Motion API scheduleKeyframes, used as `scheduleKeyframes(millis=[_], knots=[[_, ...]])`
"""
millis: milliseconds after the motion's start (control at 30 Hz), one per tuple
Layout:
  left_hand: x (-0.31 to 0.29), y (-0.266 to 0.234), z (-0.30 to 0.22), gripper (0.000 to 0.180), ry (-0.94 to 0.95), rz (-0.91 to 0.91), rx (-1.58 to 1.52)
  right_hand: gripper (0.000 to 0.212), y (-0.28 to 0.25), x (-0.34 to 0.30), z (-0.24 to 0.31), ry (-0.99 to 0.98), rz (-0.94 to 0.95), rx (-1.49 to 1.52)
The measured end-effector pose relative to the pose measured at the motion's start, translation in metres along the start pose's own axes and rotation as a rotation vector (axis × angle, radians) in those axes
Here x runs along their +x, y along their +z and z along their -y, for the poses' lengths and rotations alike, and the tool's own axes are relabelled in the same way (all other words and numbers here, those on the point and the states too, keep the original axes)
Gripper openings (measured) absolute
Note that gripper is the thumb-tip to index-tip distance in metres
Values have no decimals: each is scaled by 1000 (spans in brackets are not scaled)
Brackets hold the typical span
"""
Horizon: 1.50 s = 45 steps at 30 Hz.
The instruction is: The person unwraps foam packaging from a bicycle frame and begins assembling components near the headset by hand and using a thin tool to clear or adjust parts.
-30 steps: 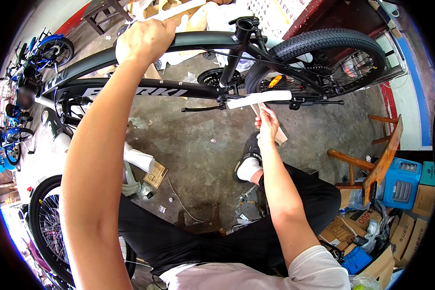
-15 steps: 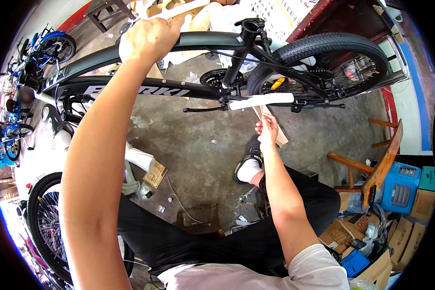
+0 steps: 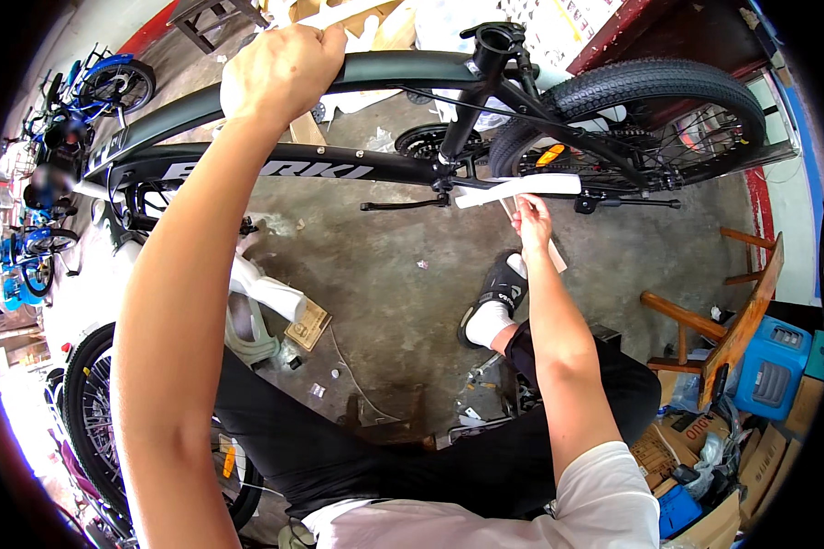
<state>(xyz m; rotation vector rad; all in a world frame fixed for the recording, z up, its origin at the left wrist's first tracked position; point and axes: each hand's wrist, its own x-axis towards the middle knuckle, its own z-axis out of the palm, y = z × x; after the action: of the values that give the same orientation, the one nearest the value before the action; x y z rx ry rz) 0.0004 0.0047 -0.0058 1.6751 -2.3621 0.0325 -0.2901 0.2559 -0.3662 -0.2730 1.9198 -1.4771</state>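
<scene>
At the far left, blue bikes [image 3: 114, 87] stand parked, and below them a loose-looking wheel [image 3: 87, 393] shows beside the person's left forearm. The left hand [image 3: 284, 73] is closed over the upper tube of the black bike frame [image 3: 403, 69], thumb side toward the seat end. The frame lies across the view, its front end at the left. Further right, a white foam sleeve [image 3: 522, 188] sits along the frame's low rear bar, just before the back wheel [image 3: 705, 73]. The right hand [image 3: 533, 224] is half curled right under it, fingertips at its lower edge (whether they pinch it or the pale strip [image 3: 558, 258] behind the hand, I cannot tell). The step in hand looks like steadying the frame while working at the sleeve; the next move seems to call for a firm left hold and a sure right-hand pinch. Rightmost are a wooden bench [image 3: 742, 316] and a blue plastic stool [image 3: 771, 366].
</scene>
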Motion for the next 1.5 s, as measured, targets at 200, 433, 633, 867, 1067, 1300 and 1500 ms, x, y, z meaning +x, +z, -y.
scheduleKeyframes(millis=[200, 433, 633, 867, 1067, 1300, 1500], knots=[[0, -2, 3, 57, 9, -2, 30, 17, 18, 21, 9, 31, -59, 80], [-1, 0, 0, 54, 46, -46, 20, 14, -3, 66, -20, -47, 31, 105], [2, -6, 4, 57, -46, 85, 60, 20, 6, 56, 3, -189, -377, -101], [1, -2, 0, 58, -47, 63, 20, 36, -33, 58, -11, -98, -276, 120], [1, -3, -1, 57, -40, 61, 20, 33, -70, 37, -25, 258, 36, 820], [4, 0, -4, 56, -5, 54, 13, 28, -119, 26, -84, 327, -307, 782], [2, 4, 10, 55, 12, -12, 43, 35, -5, -45, -11, 240, -220, 570]])
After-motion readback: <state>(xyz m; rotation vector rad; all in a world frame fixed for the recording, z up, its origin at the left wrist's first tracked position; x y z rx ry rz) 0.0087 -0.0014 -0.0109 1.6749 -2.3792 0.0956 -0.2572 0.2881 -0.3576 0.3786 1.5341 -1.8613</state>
